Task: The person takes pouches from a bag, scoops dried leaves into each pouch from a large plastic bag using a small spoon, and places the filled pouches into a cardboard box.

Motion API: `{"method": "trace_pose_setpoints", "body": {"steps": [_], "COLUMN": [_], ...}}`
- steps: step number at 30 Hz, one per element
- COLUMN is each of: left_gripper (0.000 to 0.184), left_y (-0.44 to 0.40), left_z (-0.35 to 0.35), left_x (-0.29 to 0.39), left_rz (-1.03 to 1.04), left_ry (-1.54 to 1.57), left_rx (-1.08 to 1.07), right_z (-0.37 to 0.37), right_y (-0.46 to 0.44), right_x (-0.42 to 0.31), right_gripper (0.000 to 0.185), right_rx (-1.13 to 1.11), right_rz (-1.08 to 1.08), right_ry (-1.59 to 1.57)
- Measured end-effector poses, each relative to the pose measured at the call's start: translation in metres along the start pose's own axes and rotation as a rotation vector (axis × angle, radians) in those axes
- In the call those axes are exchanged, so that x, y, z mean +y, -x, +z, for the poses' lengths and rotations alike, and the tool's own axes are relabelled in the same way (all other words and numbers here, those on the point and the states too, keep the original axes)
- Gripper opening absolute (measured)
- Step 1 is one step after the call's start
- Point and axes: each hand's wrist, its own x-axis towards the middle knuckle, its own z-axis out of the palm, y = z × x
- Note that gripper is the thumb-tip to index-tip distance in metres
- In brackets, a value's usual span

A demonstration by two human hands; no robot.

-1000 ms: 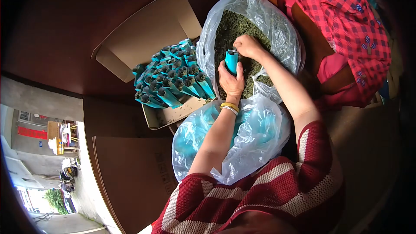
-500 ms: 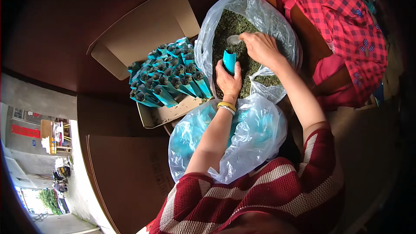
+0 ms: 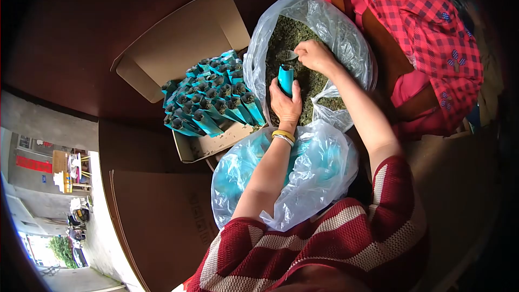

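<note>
My left hand point(image 3: 285, 103) is wrapped round a small turquoise packet point(image 3: 286, 80), which stands upright with its mouth open at the top. Pinched in my right hand point(image 3: 314, 57) is a spoon point(image 3: 292, 55), whose bowl is just above the packet's mouth and hard to make out. Both hands are over a clear plastic bag point(image 3: 346, 27) holding dry, crumbled green-brown plant matter point(image 3: 289, 32). Nearer my body, beneath my left forearm, a second clear bag point(image 3: 319, 178) has turquoise packets inside.
To the left, a cardboard box point(image 3: 216, 148) with a raised flap holds several filled turquoise packets point(image 3: 211, 94) standing close together. A red checked cloth point(image 3: 411, 27) hangs at the upper right. Another large cardboard piece point(image 3: 157, 216) is at the lower left.
The spoon in my right hand has come from beyond the packet to just over its mouth, its bowl tilting. My left hand keeps the packet almost in place.
</note>
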Motion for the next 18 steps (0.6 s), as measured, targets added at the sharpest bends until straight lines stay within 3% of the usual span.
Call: {"method": "trace_pose_setpoints", "body": {"steps": [6,10,13,18], "left_gripper": [0.063,0.065,0.065,0.063], "left_y": [0.001,0.000,0.002,0.002], "left_z": [-0.003,0.000,0.001,-0.001], "left_x": [0.000,-0.004,-0.006,-0.006], "left_rz": [0.011,0.054,0.051,-0.005], "left_ry": [-0.002,-0.004,0.003,0.032], "left_rx": [0.003,0.032,0.037,0.010], "right_z": [-0.041,-0.034,-0.022,-0.045], "right_y": [0.044,0.062,0.073,0.055], "right_x": [-0.036,-0.055,-0.061,-0.061], "right_gripper": [0.025,0.022,0.017,0.017], "right_rx": [0.110,-0.008,-0.061,-0.127], "right_rz": [-0.208,-0.237,-0.554,-0.408], "right_ry": [0.029,0.401,0.506,0.318]}}
